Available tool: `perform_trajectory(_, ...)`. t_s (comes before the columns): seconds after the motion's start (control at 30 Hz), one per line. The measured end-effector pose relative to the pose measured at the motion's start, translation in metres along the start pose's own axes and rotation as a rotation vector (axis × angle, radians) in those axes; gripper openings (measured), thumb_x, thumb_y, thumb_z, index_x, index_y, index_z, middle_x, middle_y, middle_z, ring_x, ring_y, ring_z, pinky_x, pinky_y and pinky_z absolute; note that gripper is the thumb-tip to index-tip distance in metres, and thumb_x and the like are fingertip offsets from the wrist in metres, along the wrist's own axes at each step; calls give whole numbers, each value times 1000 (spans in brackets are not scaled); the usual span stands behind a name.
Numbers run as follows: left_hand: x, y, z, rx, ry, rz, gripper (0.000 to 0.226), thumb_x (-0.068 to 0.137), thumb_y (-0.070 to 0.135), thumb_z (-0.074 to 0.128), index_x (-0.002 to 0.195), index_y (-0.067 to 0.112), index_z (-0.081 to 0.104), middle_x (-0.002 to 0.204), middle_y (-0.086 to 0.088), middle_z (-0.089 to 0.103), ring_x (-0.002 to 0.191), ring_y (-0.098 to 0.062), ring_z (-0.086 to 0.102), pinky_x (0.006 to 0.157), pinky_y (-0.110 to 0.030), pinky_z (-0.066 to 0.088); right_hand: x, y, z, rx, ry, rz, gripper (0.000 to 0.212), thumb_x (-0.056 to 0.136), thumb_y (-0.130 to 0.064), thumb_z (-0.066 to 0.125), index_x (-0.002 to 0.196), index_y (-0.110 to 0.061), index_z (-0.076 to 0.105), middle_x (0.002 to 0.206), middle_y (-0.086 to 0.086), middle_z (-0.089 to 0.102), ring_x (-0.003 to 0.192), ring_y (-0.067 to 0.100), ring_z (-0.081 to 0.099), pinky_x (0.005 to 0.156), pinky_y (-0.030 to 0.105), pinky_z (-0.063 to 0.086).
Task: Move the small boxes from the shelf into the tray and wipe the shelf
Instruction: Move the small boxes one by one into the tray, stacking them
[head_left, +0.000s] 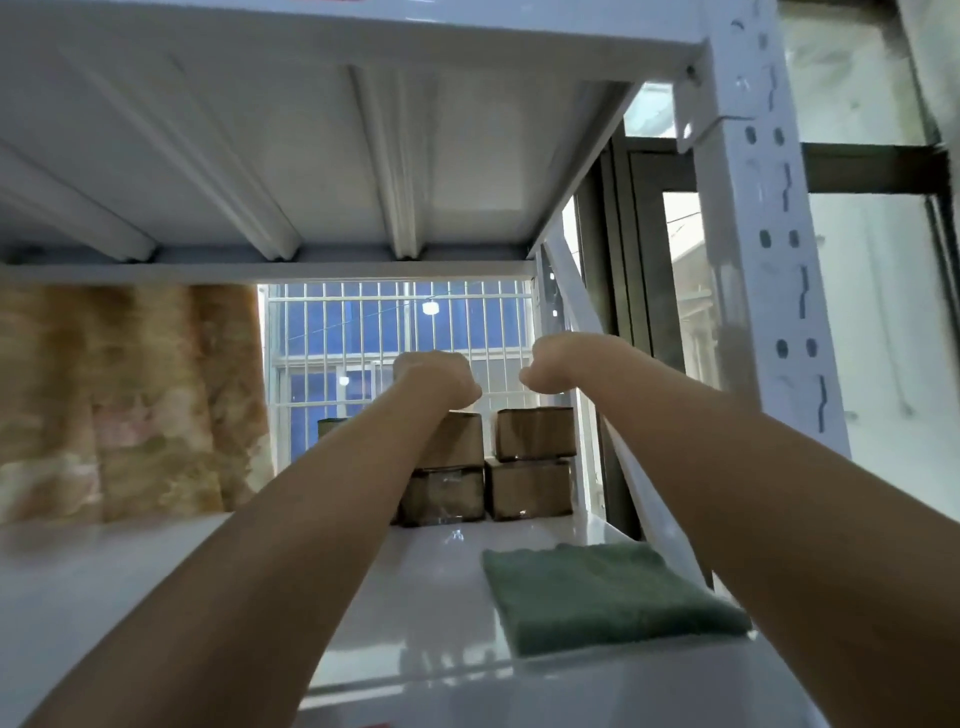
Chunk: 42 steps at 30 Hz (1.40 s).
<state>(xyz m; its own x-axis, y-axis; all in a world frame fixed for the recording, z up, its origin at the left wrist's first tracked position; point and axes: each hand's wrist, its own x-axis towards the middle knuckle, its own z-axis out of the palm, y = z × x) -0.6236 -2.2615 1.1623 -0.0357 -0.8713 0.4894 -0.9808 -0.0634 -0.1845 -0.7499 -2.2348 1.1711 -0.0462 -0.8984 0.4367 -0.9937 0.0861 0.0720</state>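
Several small brown cardboard boxes stand stacked at the back of the white shelf (104, 587): an upper right box (535, 434) on a lower right box (527, 488), and an upper left box (460, 436) on a lower left box (447, 493). Both my arms reach deep into the shelf. My left hand (434, 382) hovers just over the upper left box, and my right hand (556, 364) is higher, above the upper right box and apart from it. Both hands bend away from me, so their fingers are hidden. No tray is in view.
A folded green cloth (602, 597) lies on the shelf near its front right edge, under my right forearm. The upper shelf board (311, 156) hangs close overhead. A white upright post (769, 260) and a diagonal brace (576, 301) bound the right side. A barred window (363, 332) is behind.
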Motion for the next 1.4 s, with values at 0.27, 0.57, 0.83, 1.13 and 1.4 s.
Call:
perform_trajectory(0.27,31,7,21,-12,-227,-85,71,94,64,18,148,20,32,152,-6,34,137,-28,36,111,-45,30,23,-4,15,-7,97,-20,36,99,-25,36,130,-13,49,132,7,53,114,23,54,80,29,37)
perform_trajectory(0.57,38,9,21,-65,-300,-58,84,82,74,39,145,18,36,148,-9,39,133,-32,41,110,-47,33,38,-23,34,161,-173,2,49,96,-45,38,132,-13,48,133,9,49,122,27,49,103,36,37)
perform_trajectory(0.83,29,3,26,-236,-187,-57,76,84,66,47,139,14,42,141,-9,46,126,-30,46,108,-46,35,22,-11,28,443,-467,45,45,97,-44,37,74,-8,51,75,11,53,64,21,51,59,28,38)
perform_trajectory(1.13,23,6,15,-345,-457,-72,66,91,59,41,133,8,46,118,-14,51,98,-25,48,84,-32,38,28,-8,30,456,-414,120,55,91,-59,40,109,-8,43,84,12,46,70,26,47,87,39,40)
perform_trajectory(1.4,20,-7,21,-660,-20,-156,87,63,64,70,127,10,45,120,-8,55,109,-26,55,95,-38,49,17,-2,37,687,58,78,63,79,-57,52,127,-17,49,132,11,50,116,29,51,96,38,46)
